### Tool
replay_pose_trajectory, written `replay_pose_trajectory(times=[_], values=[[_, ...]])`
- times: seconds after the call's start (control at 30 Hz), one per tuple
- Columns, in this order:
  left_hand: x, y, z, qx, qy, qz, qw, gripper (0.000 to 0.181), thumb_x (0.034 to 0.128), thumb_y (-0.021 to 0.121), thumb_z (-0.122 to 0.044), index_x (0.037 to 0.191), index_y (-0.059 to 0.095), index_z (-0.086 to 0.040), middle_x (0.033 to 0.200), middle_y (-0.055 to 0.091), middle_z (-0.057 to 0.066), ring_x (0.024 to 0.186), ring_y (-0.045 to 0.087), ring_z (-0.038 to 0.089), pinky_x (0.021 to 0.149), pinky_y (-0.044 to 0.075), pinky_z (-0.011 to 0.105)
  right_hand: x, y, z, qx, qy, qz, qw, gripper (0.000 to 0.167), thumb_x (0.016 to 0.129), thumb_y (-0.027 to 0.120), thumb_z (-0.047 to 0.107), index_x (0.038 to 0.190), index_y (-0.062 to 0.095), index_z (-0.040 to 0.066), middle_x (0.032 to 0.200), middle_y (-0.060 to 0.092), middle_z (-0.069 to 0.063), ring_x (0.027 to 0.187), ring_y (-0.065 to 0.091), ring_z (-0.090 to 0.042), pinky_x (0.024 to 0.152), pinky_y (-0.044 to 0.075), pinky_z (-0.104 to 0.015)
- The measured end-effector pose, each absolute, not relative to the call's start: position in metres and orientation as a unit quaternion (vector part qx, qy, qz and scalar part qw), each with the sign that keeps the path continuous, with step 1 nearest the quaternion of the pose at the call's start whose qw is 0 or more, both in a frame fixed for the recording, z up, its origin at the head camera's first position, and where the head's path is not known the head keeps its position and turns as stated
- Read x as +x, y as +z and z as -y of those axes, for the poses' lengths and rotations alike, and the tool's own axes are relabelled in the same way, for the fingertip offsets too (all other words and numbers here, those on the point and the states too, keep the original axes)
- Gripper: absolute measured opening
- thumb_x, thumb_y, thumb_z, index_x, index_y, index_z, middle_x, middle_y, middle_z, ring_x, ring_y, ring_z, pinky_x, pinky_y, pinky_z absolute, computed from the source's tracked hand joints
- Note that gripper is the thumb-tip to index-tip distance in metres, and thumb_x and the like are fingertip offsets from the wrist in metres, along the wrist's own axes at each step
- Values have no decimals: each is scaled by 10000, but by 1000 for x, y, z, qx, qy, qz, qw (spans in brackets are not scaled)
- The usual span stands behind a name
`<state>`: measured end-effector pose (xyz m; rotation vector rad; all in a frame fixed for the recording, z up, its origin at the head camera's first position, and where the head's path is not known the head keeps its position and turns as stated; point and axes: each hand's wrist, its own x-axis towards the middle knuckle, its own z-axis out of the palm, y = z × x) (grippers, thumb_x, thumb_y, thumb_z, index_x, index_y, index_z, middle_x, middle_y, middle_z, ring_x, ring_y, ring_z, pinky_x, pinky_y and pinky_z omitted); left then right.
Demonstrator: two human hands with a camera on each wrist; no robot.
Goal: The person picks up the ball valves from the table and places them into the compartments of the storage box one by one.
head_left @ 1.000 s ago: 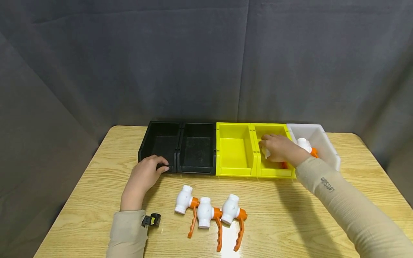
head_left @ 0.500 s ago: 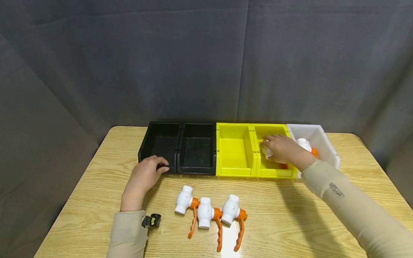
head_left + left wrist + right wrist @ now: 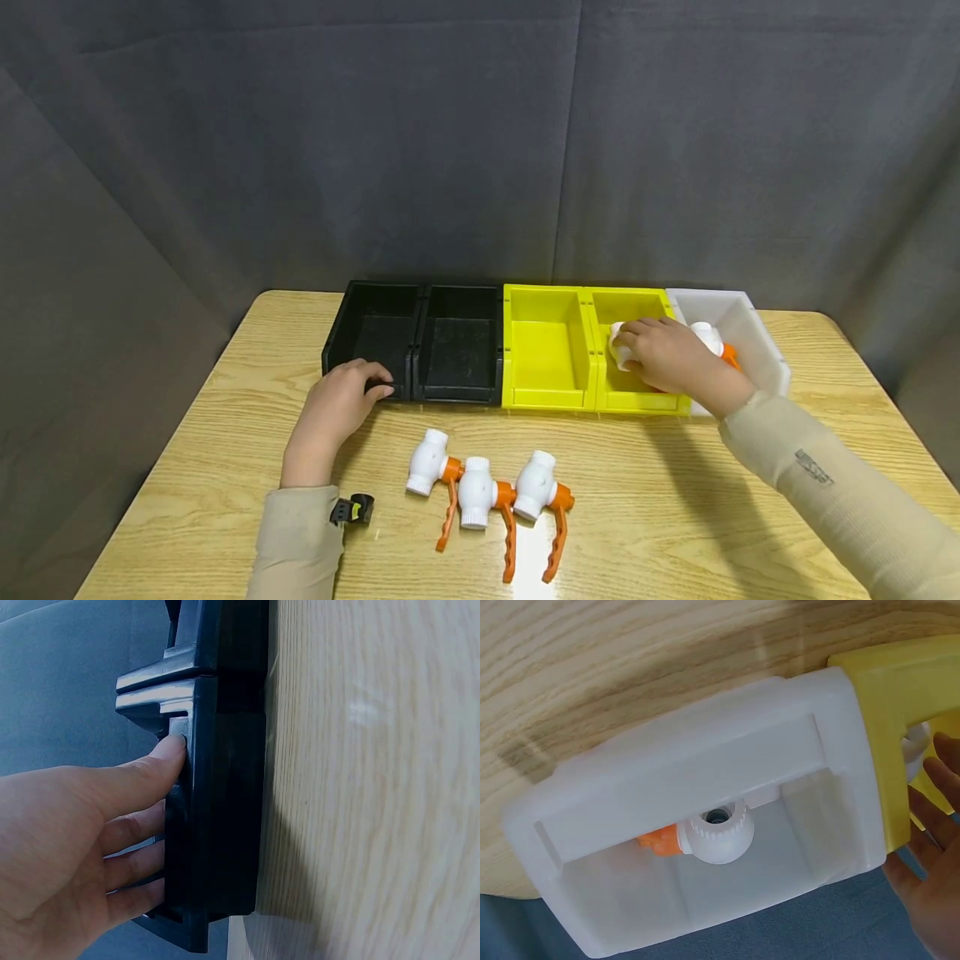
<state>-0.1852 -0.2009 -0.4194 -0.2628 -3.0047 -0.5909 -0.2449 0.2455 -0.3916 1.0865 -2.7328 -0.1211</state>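
Observation:
My left hand [image 3: 341, 404] pinches the front rim of the leftmost black bin [image 3: 375, 337]; in the left wrist view the thumb [image 3: 169, 754] presses the rim, with the other fingers behind it. My right hand [image 3: 667, 354] is inside the right yellow bin [image 3: 641, 402]. A white ball valve [image 3: 620, 354] lies in that bin beside the fingers, partly hidden by them. In the right wrist view these fingers [image 3: 934, 817] are spread and loose, close to the valve [image 3: 915, 746]; whether they touch it I cannot tell.
Three white ball valves with orange handles lie on the table, at left [image 3: 427, 462], middle [image 3: 476, 493] and right [image 3: 536, 486]. Another valve [image 3: 720, 836] sits in the white bin [image 3: 705, 765]. A second black bin [image 3: 459, 346] and a second yellow bin [image 3: 546, 354] stand between the hands.
My right hand has drawn slightly to the right and toward me, uncovering more of the white valve in the yellow bin. My left hand stays where it was.

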Motion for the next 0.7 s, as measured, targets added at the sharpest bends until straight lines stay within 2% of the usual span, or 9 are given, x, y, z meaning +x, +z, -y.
replay_pose_trajectory(times=[0.4,0.7], values=[[-186,-419,199,-91,-194,976,35,170,936,705,-203,1073,733,-107,1078,678,113,1036,638,343,877,509,531,-228,-394,-245,330,-9,920,210,203,794,799,75,965,713,9,878,690,-102,799,644,-323,667,532,-459],[-185,-419,200,-92,-194,976,36,172,936,705,-203,1074,734,-105,1071,678,111,1030,639,341,871,511,531,-210,-393,-239,319,11,916,243,207,786,797,112,953,707,31,880,693,-97,780,646,-316,632,511,-444]])
